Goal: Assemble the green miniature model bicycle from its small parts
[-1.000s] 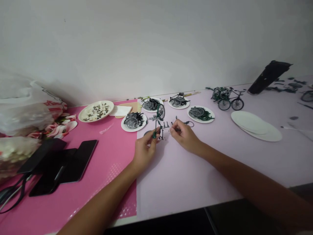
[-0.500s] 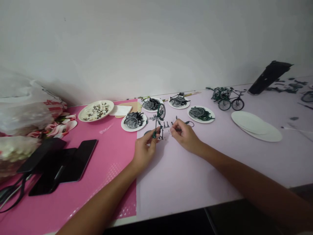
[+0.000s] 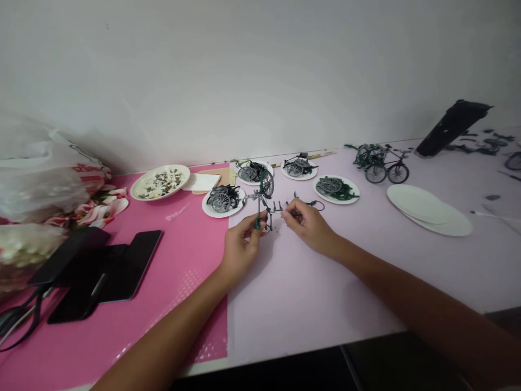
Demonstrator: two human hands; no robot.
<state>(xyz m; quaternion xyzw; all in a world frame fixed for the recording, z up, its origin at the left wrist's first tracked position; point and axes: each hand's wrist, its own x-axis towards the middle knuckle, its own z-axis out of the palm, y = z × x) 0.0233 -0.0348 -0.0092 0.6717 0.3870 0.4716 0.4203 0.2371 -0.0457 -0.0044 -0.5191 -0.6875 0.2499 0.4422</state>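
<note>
Between thumb and fingers, my left hand (image 3: pixel 241 244) is closed on a partly built miniature bicycle (image 3: pixel 260 209). Its frame is dark green, and a spoked wheel (image 3: pixel 267 184) points up at its far end. My fingers hide part of it. My right hand (image 3: pixel 307 224) is closed in a pinch on a thin tool with a silver shaft (image 3: pixel 277 212). The shaft points left at the bicycle; whether its tip touches I cannot tell. Small dark parts (image 3: pixel 277 206) lie just beyond the hands, along with a thin curved dark piece (image 3: pixel 319 205).
Paper plates of bicycle parts (image 3: pixel 336 199) stand behind my hands. Assembled miniature bicycles (image 3: pixel 386 168), flat white plates (image 3: pixel 451 224) and a black case (image 3: pixel 453 127) are on the right. On the left are a bowl of small bits (image 3: pixel 142 194), a phone (image 3: pixel 134 266) and plastic bags (image 3: pixel 36 179).
My right hand has shifted very slightly left, and the silver shaft now shows more clearly against the bicycle. My left hand keeps its hold on the bicycle.
</note>
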